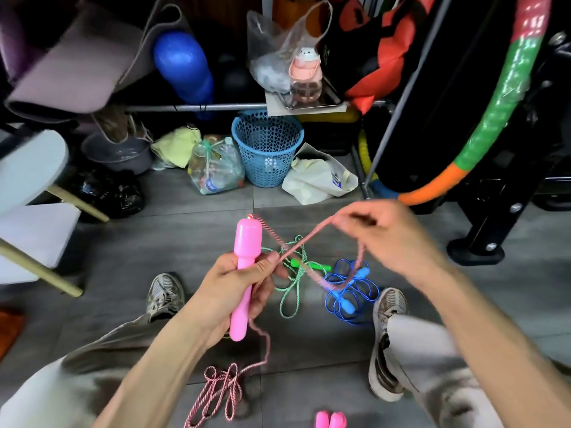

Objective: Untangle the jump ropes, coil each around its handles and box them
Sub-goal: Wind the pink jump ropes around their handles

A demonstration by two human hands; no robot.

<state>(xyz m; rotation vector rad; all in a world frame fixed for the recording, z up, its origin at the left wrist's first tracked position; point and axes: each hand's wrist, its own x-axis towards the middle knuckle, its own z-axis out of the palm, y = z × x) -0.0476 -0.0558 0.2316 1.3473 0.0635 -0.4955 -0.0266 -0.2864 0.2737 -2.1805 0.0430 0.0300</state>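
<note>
My left hand (234,291) is wrapped around the pink handle (244,273) at centre frame, holding it upright with my thumb pressing a strand of the pink twisted rope (287,251) against its neck. My right hand (386,239), right of centre and blurred, pinches a loop of that same rope and holds it raised. The slack trails down from the handle to a loose pile on the floor (191,230) at lower centre, and what looks like the other pink handle (330,420) lies at the bottom edge.

This cord looks light, limp and slightly rough, so I judge it should stay put once wrapped snugly; the smooth plastic handle is the firm thing to grip, at its narrow waist. The green rope (293,285) and blue rope (349,291) lie between my shoes, just below the hands, touching or overlapping. I can't see a box.
</note>
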